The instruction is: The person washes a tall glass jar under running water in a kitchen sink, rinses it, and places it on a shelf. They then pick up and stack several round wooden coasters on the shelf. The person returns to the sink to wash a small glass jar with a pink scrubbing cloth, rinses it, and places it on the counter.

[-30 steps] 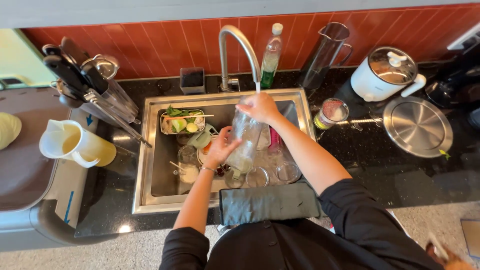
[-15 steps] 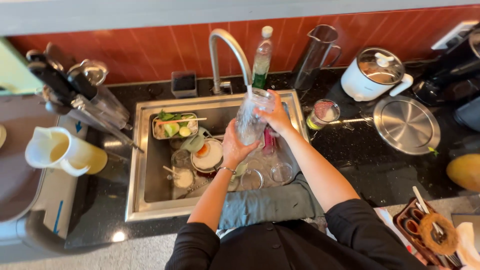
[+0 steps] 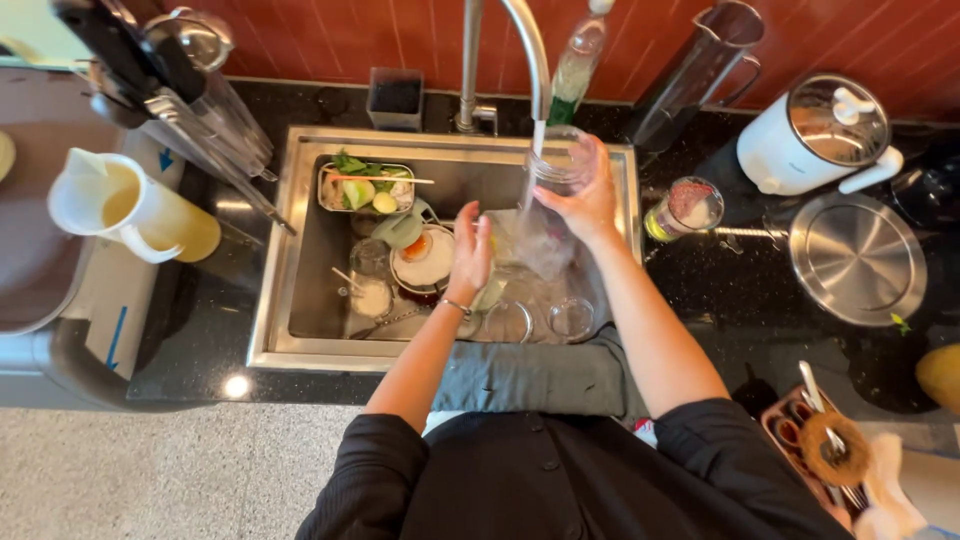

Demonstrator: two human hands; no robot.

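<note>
— Holding that clear glass jar (image 3: pixel 556 205) tipped under the tap (image 3: pixel 520 40), is it?

— Yes, the right hand (image 3: pixel 585 200) is wrapped round its upper side, mouth up toward the spout so the thin stream of water (image 3: pixel 536 140) falls in. It hangs over the right half of the sink (image 3: pixel 300 180), so any spill lands in the basin.

— And the left hand (image 3: pixel 470 255)?

— Spread flat and holding nothing, just beside the jar's lower end, near enough to steady it.

— What lies below?

— Glasses (image 3: pixel 540 320), a bowl with red sauce (image 3: pixel 425 255) and a metal tray of vegetable scraps (image 3: pixel 368 188), all in the basin. A grey cloth (image 3: pixel 530 375) hangs over the front edge, likely to catch drips. On the dark tabletop (image 3: pixel 720 290), a steel pan (image 3: pixel 858 260) sits well off to the right.
</note>
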